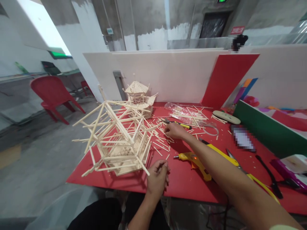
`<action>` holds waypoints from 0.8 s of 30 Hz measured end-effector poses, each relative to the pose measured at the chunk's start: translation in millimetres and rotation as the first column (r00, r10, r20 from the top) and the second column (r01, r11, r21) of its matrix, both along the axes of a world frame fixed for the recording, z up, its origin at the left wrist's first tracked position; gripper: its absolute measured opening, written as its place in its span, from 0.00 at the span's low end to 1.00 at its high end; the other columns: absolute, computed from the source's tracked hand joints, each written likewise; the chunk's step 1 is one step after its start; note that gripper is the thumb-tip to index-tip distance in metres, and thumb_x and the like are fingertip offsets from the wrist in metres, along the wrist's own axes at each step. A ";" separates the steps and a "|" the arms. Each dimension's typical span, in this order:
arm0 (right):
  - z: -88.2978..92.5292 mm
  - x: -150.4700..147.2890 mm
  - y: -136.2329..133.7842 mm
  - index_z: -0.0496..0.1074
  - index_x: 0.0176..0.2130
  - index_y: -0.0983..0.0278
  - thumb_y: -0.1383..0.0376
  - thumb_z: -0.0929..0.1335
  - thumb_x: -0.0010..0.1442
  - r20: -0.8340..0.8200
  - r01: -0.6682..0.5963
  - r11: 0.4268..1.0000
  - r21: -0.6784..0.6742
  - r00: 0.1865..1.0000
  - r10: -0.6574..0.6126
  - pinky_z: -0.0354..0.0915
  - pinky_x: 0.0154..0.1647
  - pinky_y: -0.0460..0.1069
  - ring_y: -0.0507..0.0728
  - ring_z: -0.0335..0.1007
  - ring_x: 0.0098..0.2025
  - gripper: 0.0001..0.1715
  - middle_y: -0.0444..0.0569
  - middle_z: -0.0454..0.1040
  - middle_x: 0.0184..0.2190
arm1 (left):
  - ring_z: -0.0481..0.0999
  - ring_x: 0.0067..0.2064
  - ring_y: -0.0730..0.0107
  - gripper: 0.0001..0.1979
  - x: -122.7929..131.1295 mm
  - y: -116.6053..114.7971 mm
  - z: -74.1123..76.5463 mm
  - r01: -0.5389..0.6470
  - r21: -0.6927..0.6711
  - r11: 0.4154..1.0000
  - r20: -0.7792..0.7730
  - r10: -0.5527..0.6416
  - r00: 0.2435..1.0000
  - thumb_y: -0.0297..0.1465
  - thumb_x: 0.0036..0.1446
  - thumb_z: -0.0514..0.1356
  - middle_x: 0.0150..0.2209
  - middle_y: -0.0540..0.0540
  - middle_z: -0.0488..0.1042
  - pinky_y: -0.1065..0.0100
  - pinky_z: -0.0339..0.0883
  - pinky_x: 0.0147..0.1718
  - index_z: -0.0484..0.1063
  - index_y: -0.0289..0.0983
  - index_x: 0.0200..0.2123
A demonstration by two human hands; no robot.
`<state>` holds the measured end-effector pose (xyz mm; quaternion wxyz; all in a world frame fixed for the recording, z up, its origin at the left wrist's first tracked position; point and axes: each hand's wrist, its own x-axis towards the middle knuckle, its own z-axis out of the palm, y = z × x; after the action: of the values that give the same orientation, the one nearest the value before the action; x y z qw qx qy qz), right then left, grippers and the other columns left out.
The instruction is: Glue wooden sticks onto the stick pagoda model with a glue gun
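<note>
My left hand (157, 175) is closed in a pinch at the table's front edge, just right of a large open frame of thin wooden sticks (120, 127). A short stick (167, 157) shows at its fingertips; whether they grip it I cannot tell. Farther out, my right hand (174, 130) reaches over loose sticks (160, 140), its fingers curled down and their tips hidden. Beside that hand lie pliers (168, 121) with a yellow-and-black handle. Under my right forearm rests a yellow glue gun (189, 157), a red light glowing on it.
Behind the frame stands a tiered stick pavilion (137, 95). Sticks in clear plastic wrap (184, 113) lie at the back of the red table (192, 188). To the right are a yellow utility knife (224, 154), scissors (254, 180) and a green board (271, 131). A white partition (168, 76) borders the back.
</note>
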<state>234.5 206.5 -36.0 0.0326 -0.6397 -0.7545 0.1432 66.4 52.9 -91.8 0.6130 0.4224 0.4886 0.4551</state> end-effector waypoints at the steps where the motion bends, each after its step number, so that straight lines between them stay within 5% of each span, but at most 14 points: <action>1: -0.8 -1.6 4.0 0.76 0.38 0.62 0.62 0.68 0.57 0.005 -0.008 1.000 -0.008 1.000 0.008 0.62 0.37 0.46 0.54 0.71 0.39 0.10 0.47 0.77 0.37 | 0.60 0.11 0.82 0.16 -0.2 0.1 0.8 -0.001 -0.004 1.000 0.003 0.001 1.000 0.42 0.51 0.61 0.22 0.51 0.70 0.78 0.50 0.07 0.69 0.34 0.33; 9: -5.0 3.0 32.3 0.69 0.48 0.65 0.59 0.65 0.62 0.071 -0.003 1.000 -0.023 0.997 0.004 0.67 0.46 0.56 0.57 0.69 0.46 0.17 0.50 0.70 0.47 | 0.58 0.11 0.81 0.22 0.5 -2.4 -7.5 -0.031 -0.019 0.999 0.036 0.032 0.999 0.43 0.53 0.60 0.17 0.56 0.66 0.79 0.50 0.07 0.66 0.36 0.46; 17: -6.4 -12.7 46.6 0.68 0.49 0.65 0.59 0.65 0.62 0.046 -0.081 0.996 -0.032 0.996 0.082 0.68 0.44 0.55 0.56 0.69 0.45 0.17 0.50 0.70 0.47 | 0.58 0.11 0.82 0.21 -0.1 -1.9 -4.0 -0.010 -0.029 1.000 0.045 0.011 0.999 0.43 0.53 0.60 0.17 0.56 0.66 0.79 0.50 0.08 0.66 0.34 0.45; 24: -3.0 -3.2 60.2 0.67 0.50 0.64 0.59 0.65 0.63 0.154 0.005 1.000 -0.027 0.988 -0.001 0.67 0.47 0.56 0.57 0.68 0.47 0.18 0.51 0.69 0.50 | 0.59 0.12 0.83 0.22 -0.1 -0.2 -2.5 -0.040 -0.034 0.999 0.096 0.043 0.994 0.42 0.51 0.62 0.22 0.53 0.70 0.79 0.51 0.07 0.66 0.35 0.45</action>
<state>231.4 266.7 -38.9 -0.0342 -0.6503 -0.7518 0.1035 66.3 52.7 -94.3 0.6329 0.3799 0.4743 0.4797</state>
